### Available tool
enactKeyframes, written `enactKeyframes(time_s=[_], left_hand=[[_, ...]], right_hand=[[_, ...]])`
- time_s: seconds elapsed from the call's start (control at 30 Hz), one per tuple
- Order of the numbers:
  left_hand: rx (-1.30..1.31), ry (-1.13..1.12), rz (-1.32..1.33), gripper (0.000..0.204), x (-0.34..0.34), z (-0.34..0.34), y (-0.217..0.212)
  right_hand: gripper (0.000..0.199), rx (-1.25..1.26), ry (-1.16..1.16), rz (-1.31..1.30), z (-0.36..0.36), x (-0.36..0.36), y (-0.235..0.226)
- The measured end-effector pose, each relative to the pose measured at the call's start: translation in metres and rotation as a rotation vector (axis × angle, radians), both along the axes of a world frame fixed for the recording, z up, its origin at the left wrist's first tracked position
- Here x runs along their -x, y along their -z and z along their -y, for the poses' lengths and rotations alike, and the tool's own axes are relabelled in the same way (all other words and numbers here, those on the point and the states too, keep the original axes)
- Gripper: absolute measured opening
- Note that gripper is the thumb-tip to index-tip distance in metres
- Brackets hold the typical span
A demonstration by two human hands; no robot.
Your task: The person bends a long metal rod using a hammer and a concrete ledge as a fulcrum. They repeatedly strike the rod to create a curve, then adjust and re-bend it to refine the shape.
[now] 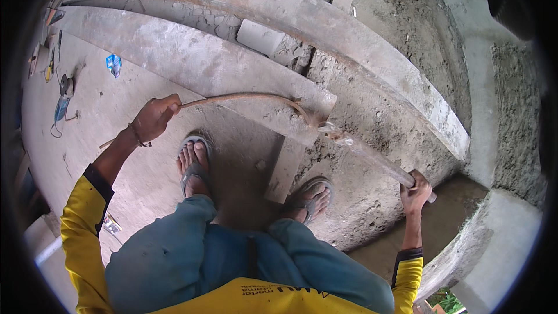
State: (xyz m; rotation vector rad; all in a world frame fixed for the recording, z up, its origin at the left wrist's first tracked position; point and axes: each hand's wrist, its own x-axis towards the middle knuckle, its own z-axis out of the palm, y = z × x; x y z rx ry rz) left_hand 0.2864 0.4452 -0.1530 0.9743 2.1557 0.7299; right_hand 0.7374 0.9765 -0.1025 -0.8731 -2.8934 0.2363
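My left hand [154,117] grips one end of a long rusty metal bar [250,99] that curves across a flat concrete step [192,64]. My right hand [415,189] grips the other end of a dusty straight bar or pipe [372,160] that meets the curved one near the step's broken edge [322,128]. Both arms wear yellow sleeves with dark cuffs. My feet in grey sandals [193,166] [311,195] stand on the concrete floor just below the bars.
A grey brick [260,37] lies in a cracked channel above the step. A flat concrete slab [286,170] lies between my feet. An angle grinder [63,102], a blue packet [114,64] and small tools lie at the left. Rough mortar wall stands at the right.
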Motion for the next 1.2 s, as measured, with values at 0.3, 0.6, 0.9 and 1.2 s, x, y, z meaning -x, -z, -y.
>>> enactKeyframes(time_s=[0.3, 0.6, 0.9, 1.2], left_hand=[[-0.009, 0.060, -0.068, 0.042, 0.000, -0.011, -0.007], [0.022, 0.031, -0.085, 0.039, -0.002, -0.007, -0.005], [-0.043, 0.060, -0.112, 0.030, -0.002, -0.009, -0.002], [-0.016, 0.038, -0.084, 0.027, -0.002, -0.013, -0.006]], right_hand=[[0.032, -0.186, -0.351, -0.088, -0.077, 0.105, -0.015], [0.033, -0.258, -0.611, -0.131, -0.114, 0.201, -0.021], [0.032, -0.240, -0.705, -0.079, -0.120, 0.258, -0.028], [0.034, -0.244, -0.653, -0.082, -0.136, 0.209, 0.022]])
